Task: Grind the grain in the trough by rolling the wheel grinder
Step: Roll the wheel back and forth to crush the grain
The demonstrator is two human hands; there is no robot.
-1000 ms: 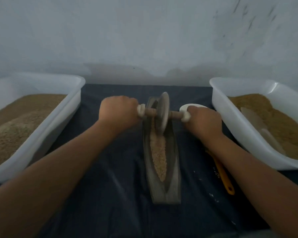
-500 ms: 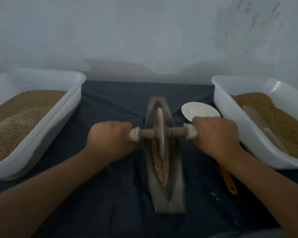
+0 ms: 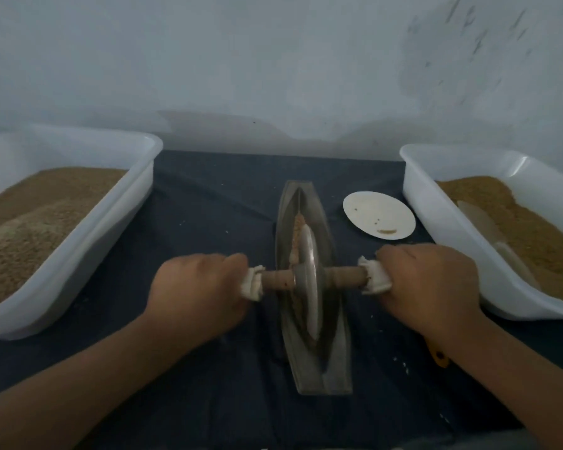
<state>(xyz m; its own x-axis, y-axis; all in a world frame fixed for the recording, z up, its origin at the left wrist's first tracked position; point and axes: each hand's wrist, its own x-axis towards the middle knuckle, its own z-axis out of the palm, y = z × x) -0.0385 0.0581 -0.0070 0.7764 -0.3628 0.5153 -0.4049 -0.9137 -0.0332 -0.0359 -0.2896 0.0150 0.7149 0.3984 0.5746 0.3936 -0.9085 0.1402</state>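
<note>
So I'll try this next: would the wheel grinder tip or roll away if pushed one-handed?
Probably tips: the wheel grinder is a thin disc on edge, steadied by the left hand and right hand gripping its axle ends. It should roll readily, though the walls of the trough likely keep it on track. Its grey, solid look suggests weight.

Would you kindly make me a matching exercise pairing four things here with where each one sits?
1 wheel grinder
2 white plate
3 pale scoop
4 orange handle

A lying inside the right tub
B under the right forearm
C standing in the trough
D on the cloth beside the trough's far end

Pairs: 1-C, 2-D, 3-A, 4-B
</note>
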